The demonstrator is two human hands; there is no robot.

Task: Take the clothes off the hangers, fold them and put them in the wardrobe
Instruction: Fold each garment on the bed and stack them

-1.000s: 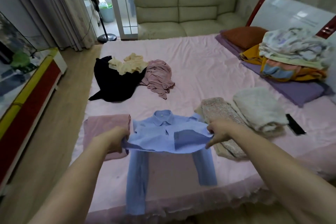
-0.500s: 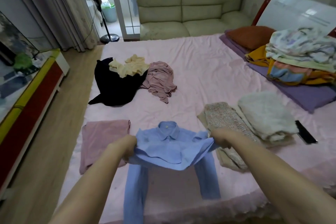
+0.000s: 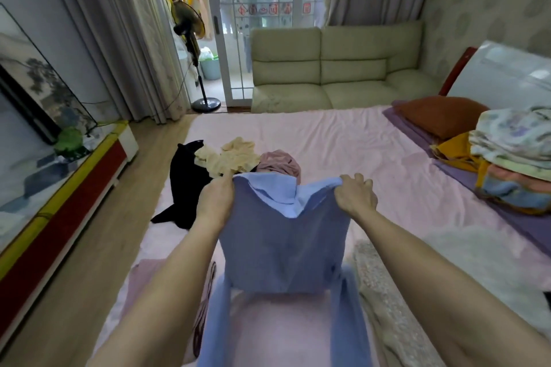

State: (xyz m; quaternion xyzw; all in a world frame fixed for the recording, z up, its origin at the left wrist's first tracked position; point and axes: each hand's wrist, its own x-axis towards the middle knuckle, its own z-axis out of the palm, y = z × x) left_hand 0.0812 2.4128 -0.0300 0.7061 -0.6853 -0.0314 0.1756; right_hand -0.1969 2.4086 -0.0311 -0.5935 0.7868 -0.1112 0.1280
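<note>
You are holding the light blue shirt (image 3: 283,247) up in front of you, above the near edge of the pink-sheeted bed (image 3: 343,140). Your left hand (image 3: 215,202) is gripping one top corner, with the fingers curled into the cloth and the thumb side toward you. Your right hand (image 3: 354,195) is pinching the other top corner, its knuckles bunched over the hem edge. Holding it by two corners at the same height is letting the fabric hang flat and square, which reads as a way to line up the next fold. The collar (image 3: 277,197) is showing folded over near the top, and both sleeves (image 3: 347,316) are dangling down toward the sheet, so the sleeves are probably not yet tucked in.

You are keeping the unfolded pieces apart at the far left of the bed: a black garment (image 3: 186,188), a cream garment (image 3: 231,155) lying on it, and a dusty-pink garment (image 3: 278,164) just beside those. Folded pieces are lying close to you, a pink folded one (image 3: 140,283) below your left forearm and a beige knitted one (image 3: 387,301) under your right forearm, likely so that finished items are gathering near at hand. A stack of bedding (image 3: 512,158) is sitting by the headboard. No wardrobe is in view.
</note>
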